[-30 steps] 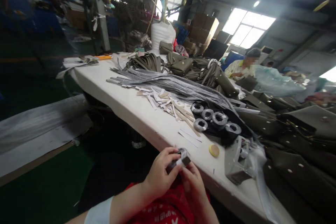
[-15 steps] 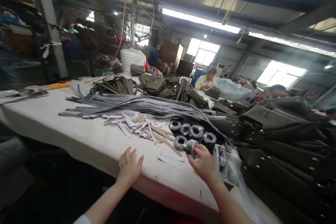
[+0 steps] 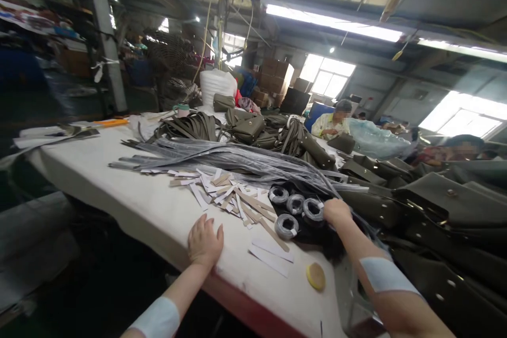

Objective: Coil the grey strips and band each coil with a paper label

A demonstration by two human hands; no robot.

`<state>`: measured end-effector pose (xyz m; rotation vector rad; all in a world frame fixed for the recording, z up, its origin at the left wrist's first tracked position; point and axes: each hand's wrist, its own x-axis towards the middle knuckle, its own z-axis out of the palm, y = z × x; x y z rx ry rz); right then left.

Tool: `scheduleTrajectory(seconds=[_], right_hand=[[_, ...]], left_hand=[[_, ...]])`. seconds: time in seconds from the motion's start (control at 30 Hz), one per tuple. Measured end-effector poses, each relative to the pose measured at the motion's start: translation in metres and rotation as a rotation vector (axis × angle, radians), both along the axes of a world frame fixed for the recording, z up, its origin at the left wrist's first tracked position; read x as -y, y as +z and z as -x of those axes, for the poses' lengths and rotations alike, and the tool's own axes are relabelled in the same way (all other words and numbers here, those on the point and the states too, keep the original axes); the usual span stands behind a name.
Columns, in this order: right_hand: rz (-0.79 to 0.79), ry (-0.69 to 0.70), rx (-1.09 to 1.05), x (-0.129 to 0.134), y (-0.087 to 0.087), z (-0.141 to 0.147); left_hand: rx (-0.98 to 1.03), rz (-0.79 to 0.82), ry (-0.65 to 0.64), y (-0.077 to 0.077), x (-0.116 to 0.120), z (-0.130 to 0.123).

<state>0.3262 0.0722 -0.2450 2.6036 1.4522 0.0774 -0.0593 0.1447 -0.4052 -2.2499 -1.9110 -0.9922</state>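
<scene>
My right hand [image 3: 337, 212] is closed at the right end of a group of coiled grey rolls [image 3: 286, 227]. Its fingertips are hidden behind the hand, so whatever they grip cannot be made out. Several rolls lie on black cloth [image 3: 304, 232], each bound with a pale band. My left hand [image 3: 205, 240] lies with fingers stretched out on the front edge of the white-covered table [image 3: 158, 206], holding nothing. Between the hands are white paper strips [image 3: 271, 256] and a pile of tan and white strips [image 3: 222, 193].
A round yellow-rimmed disc [image 3: 316, 276] sits near the front edge. Long grey strips [image 3: 222, 156] in clear film cross the table behind the pile. Dark olive bags [image 3: 428, 216] are heaped at right. A co-worker [image 3: 330, 122] sits across the table.
My right hand has moved right and away from me, off the front roll it was gripping; that roll no longer shows. The yellow-rimmed disc is uncovered. My left hand stays at the edge.
</scene>
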Motion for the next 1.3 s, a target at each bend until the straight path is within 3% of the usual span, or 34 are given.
scheduleTrajectory(seconds=[0.1,0.2,0.27,0.33,0.47,0.6,0.77,0.87,1.03,1.17,1.3], right_hand=[[0.028,0.252,-0.029,-0.017,-0.011,0.041],[0.12,0.497,-0.099,-0.014,-0.035,0.083],[0.148,0.588,-0.111,-0.007,-0.048,0.102],[0.128,0.635,-0.1,-0.001,-0.05,0.107],[0.006,0.59,-0.01,0.002,-0.023,0.084],[-0.104,0.365,0.123,0.006,0.006,0.03],[-0.003,0.159,0.113,0.006,0.005,-0.036],[0.023,0.106,0.104,-0.021,0.002,-0.053],[-0.048,0.168,0.091,-0.115,-0.008,-0.037],[-0.035,0.213,0.023,-0.176,-0.034,-0.012],[0.008,0.12,0.013,-0.199,-0.061,-0.004]], left_hand=[[0.0,0.011,-0.006,0.0,0.0,0.0],[-0.003,0.013,-0.018,0.0,-0.001,0.001],[-0.005,0.011,-0.023,0.0,-0.001,0.001],[-0.004,0.009,-0.024,0.001,-0.001,0.002],[-0.004,0.023,-0.019,0.004,0.001,0.002],[-0.012,0.031,-0.025,0.004,0.001,0.002],[-0.014,0.035,-0.032,0.003,0.001,0.003],[-0.009,0.042,-0.026,0.003,0.001,0.003],[0.01,0.065,-0.011,0.003,0.002,0.001],[0.027,0.101,-0.007,0.001,0.003,0.002],[0.061,0.135,-0.002,-0.005,0.004,0.003]])
